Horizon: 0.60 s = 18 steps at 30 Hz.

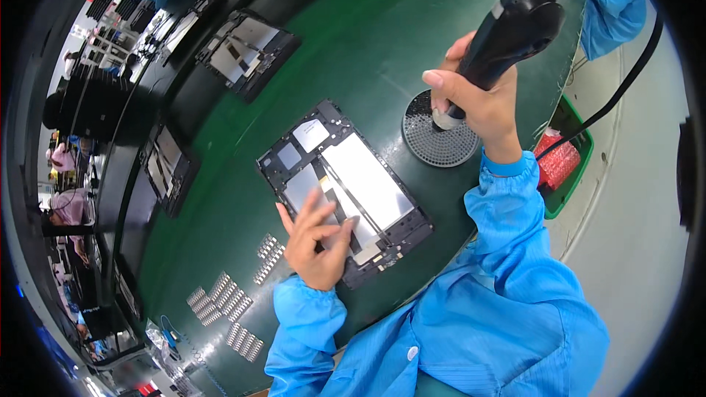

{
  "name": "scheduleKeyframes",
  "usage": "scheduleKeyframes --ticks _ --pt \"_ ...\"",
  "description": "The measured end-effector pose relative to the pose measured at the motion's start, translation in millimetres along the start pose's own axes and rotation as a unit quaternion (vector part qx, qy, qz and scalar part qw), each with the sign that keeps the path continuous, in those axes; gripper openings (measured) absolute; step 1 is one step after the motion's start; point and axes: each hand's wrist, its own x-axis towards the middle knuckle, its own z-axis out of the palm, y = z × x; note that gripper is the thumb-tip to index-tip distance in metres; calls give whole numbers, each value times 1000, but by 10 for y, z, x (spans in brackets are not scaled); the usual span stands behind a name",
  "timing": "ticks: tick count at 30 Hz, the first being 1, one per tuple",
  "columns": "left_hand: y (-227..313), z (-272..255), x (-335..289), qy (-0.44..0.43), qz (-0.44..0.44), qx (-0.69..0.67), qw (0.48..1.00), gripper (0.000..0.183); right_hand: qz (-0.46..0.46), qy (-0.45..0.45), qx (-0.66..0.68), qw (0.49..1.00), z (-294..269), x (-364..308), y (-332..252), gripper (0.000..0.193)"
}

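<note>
Right now, gripping a black corded tool (511, 35) in the right hand (482, 101), wrapping fingers round its body and pointing its tip down at a round, pitted dish (441, 145) on the green worktop (353, 51). Meanwhile, laying the left hand (316, 250) over an opened tablet (349, 187), with fingers partly spread; can't tell whether pinching anything there. Looking at that tablet: lying aslant on the worktop, left of the dish, with pale panels (371, 184) facing up. Further left, spotting silver metal parts (232, 298) grouped in small clusters. Up beyond, catching two more opened tablets (246, 51) towards the far side. Over to the right, glimpsing red wrapping (560, 162) inside a green bin (576, 119), just beside the worktop edge.
</note>
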Motion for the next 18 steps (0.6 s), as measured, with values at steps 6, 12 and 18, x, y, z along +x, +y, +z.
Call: scheduleKeyframes --ticks 6,12,18 --pt "262 103 -53 -28 -8 -56 998 20 8 -5 -18 1000 68 28 32 27" --pt "295 191 11 -59 7 -60 996 16 26 -9 -52 998 77 165 38 35" --pt "324 259 11 -84 12 -48 995 12 31 -48 -61 997 72 219 156 36"
